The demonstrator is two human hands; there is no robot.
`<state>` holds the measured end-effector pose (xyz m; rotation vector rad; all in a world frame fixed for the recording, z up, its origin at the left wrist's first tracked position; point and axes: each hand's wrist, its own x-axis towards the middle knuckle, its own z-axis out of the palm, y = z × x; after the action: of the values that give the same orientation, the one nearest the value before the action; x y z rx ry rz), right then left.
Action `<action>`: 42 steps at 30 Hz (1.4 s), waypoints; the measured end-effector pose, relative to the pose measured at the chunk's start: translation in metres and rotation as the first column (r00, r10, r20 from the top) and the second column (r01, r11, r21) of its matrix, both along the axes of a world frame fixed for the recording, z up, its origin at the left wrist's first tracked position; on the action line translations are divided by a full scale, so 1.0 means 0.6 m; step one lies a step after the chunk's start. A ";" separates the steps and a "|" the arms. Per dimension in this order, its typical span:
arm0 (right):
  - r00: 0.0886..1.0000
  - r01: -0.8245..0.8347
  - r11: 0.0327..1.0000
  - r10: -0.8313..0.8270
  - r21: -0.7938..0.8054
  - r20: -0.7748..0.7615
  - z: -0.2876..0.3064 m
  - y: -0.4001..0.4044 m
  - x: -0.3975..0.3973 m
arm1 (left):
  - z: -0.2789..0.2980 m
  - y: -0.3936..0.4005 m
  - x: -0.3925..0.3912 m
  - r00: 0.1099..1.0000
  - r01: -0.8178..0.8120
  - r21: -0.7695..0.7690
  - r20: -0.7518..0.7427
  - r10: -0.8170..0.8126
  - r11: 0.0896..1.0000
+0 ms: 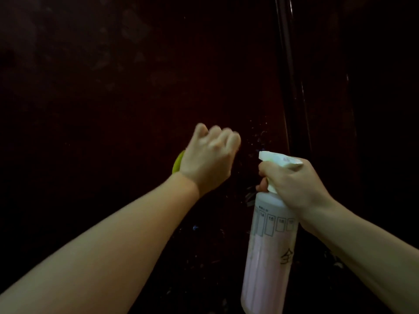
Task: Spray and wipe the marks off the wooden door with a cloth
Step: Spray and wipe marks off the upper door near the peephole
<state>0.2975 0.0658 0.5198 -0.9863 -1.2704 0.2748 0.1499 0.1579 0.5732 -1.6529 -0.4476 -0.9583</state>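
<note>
Nearest to me, at about 5 o'clock in the head view, the spray bottle [267,252] hangs almost upright, translucent body with pale pinkish liquid, a row of printed boxes with numbers near its shoulder and a handwritten dark character lower down; its base runs off the bottom edge. My right hand [297,184] is wrapped round the bottle's neck and white trigger head, fingers curled over the trigger, nozzle pointing toward 10 o'clock at the door. I can't tell if the trigger is squeezed. Right forearm comes in from 4 o'clock. My left forearm comes in from 8 o'clock, and the left hand [210,159] sits near frame centre, just left of the nozzle and apart from it, motion-blurred, fingers curled into a fist. A sliver of yellow-green cloth [178,163] pokes out at the hand's 9 o'clock side; the rest is hidden behind the hand, so I read the hand as gripping the cloth. Whether the cloth is touching the wood I can't tell. Behind both hands the wooden door [113,87] fills the frame, very dark reddish brown. Small pale specks [258,134] dot it between the left hand and the nozzle, more lower down around 6 o'clock. Faint dull smudges [133,26] show toward 11 o'clock. A glossy vertical moulding [288,64] runs down the door at 1 o'clock
</note>
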 end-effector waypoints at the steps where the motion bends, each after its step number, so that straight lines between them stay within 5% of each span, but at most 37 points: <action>1: 1.000 -0.009 1.000 0.009 -0.005 0.001 0.000 -0.001 0.001 | -0.021 0.000 -0.002 0.997 -0.010 -0.014 -0.082 0.008 1.000; 5: 0.998 -0.065 0.998 0.065 -0.028 0.021 0.000 -0.002 0.001 | -0.057 0.003 -0.008 0.992 -0.001 -0.030 -0.125 -0.003 1.000; 11: 1.000 0.008 1.000 -0.009 0.004 0.010 0.009 -0.003 0.016 | 0.012 0.001 0.005 0.979 0.052 -0.025 0.199 -0.046 0.998; 15: 1.000 -0.002 1.000 0.002 0.004 -0.008 0.021 -0.002 0.026 | 0.043 0.006 0.017 0.962 0.050 -0.007 0.269 -0.046 0.999; 30: 0.999 -0.051 0.998 0.051 -0.029 -0.015 0.034 -0.003 0.039 | 0.067 0.013 0.036 0.968 0.053 0.049 0.243 -0.063 0.997; 36: 0.998 0.060 0.998 -0.060 0.009 0.000 0.034 0.004 0.036 | 0.068 0.016 0.035 0.969 0.044 0.065 0.241 -0.059 0.997; 42: 0.999 -0.009 1.000 0.008 -0.004 -0.047 0.033 0.007 0.033 | 0.064 0.008 0.043 0.990 0.026 0.056 0.135 -0.034 0.998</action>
<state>0.3175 0.0699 0.5399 -0.9726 -1.2315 0.3057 0.1757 0.1628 0.6117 -1.5550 -0.4850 -1.1007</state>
